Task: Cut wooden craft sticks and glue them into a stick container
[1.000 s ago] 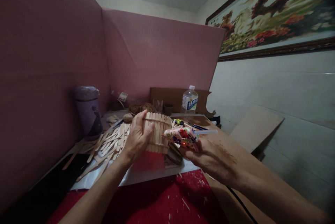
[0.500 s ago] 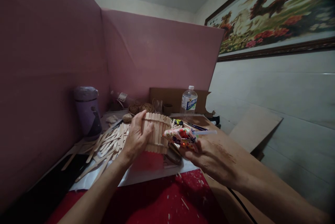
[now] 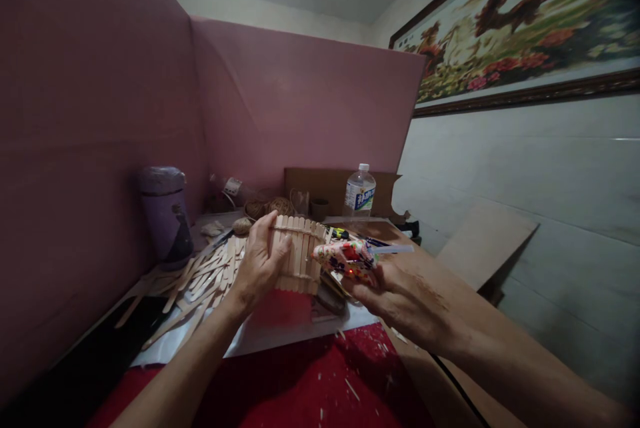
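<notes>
My left hand (image 3: 265, 258) grips a curved panel of popsicle sticks (image 3: 300, 255) by its left side, thumb across the front. The sticks stand side by side, with twine-like bands along the top and bottom. My right hand (image 3: 383, 295) is closed around a flower-patterned hot glue gun (image 3: 347, 260); a small red light glows on it. A translucent glue stick (image 3: 393, 249) juts from its back end. The gun's nozzle points left at the panel's right edge, close to it; whether they touch I cannot tell.
Loose popsicle sticks (image 3: 210, 281) lie heaped left of the panel. A purple tumbler (image 3: 167, 221) stands at the left, a plastic bottle (image 3: 360, 191) at the back. Balls of twine (image 3: 280, 207) sit behind. Wood scraps dot the red cloth (image 3: 310, 381); a black cord (image 3: 457, 388) runs below my right arm.
The view has shifted slightly. Both hands keep their holds, and the glue gun stays at the panel's right edge with barely any movement.
</notes>
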The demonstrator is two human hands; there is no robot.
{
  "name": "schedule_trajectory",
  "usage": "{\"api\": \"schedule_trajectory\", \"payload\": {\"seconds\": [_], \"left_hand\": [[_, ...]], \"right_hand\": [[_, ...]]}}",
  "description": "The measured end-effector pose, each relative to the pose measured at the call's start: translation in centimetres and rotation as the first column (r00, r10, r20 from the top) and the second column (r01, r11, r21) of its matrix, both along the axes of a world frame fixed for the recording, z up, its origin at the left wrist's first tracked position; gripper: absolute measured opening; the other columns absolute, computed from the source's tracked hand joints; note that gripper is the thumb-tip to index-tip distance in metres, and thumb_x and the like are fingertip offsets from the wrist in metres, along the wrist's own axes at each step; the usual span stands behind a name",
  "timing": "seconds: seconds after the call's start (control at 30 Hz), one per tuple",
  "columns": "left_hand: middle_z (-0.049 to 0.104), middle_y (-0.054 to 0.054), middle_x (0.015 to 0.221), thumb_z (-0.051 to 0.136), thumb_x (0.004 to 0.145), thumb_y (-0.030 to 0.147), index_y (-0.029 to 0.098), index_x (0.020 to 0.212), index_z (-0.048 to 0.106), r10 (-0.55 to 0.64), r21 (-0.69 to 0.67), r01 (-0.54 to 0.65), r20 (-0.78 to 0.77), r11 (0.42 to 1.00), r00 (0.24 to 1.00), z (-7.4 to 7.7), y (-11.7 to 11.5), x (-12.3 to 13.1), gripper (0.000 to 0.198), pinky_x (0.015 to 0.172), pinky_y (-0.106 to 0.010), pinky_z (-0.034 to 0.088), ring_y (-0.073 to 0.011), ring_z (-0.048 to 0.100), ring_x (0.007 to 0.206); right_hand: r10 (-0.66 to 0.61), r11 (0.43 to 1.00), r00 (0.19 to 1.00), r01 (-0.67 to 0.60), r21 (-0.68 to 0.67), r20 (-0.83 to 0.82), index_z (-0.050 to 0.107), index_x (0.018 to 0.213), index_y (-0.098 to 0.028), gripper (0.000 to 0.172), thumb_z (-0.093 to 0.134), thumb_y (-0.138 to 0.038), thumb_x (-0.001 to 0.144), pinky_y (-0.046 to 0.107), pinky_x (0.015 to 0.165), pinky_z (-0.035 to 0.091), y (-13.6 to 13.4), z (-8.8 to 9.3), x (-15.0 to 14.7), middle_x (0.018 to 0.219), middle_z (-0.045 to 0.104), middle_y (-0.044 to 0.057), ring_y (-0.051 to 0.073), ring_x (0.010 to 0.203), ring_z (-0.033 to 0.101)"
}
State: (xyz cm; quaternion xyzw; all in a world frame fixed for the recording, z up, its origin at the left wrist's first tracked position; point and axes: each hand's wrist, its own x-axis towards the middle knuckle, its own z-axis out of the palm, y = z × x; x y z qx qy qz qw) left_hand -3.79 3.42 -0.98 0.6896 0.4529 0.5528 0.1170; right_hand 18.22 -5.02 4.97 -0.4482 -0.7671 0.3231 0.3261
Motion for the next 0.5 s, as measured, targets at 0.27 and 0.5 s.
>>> {"api": "schedule_trajectory", "payload": {"seconds": [0.27,0.5], "left_hand": [[0.042,-0.01,0.134,0.045,0.086,0.047,0.022,0.133,0.039,-0.001,-0.006,0.001,0.0,1.0,1.0,0.1,-0.08,-0.01,0.054,0.109,-0.048,0.027,-0.0251,0.039,0.126],[0.042,-0.01,0.134,0.045,0.086,0.047,0.023,0.133,0.038,-0.002,-0.002,0.002,-0.007,1.0,1.0,0.16,-0.13,-0.01,0.053,0.108,-0.049,0.027,-0.0257,0.039,0.125]], "right_hand": [[-0.106,0.994,0.985,0.107,0.005,0.139,0.054,0.071,-0.018,0.019,0.048,-0.031,0.083,0.029,0.063,0.04,0.41,-0.9,0.26,0.072,0.055,0.002,0.015,0.066,0.048],[-0.055,0.997,0.997,0.052,0.063,0.051,0.057,0.079,-0.018,0.015,0.049,-0.03,0.083,0.029,0.071,0.044,0.18,0.01,-0.07,0.079,0.06,0.003,0.016,0.072,0.052]]}}
